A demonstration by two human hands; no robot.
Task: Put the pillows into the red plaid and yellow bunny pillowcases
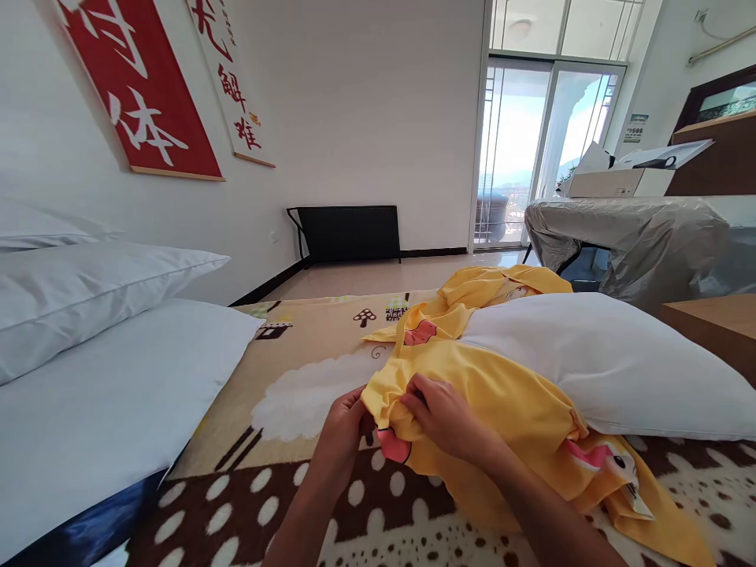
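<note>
A yellow pillowcase point(496, 386) with pink and white cartoon prints lies bunched in front of me, partly around a white pillow point(596, 354) whose right part is bare. Near the pillowcase's left end, my left hand point(348, 417) pinches the fabric edge. Close beside it, my right hand point(440, 413) is closed on a gathered fold of the same cloth. Both hands' fingertips are partly hidden by the fabric. How far the pillow's left end reaches inside the cloth cannot be seen.
Beneath everything spreads a brown and beige patterned blanket point(236, 465). Several white pillows point(106, 291) are stacked at left. A black folded panel point(348, 234) leans by the back wall. At right stand a plastic-covered table point(626, 228) and a wooden surface point(720, 323).
</note>
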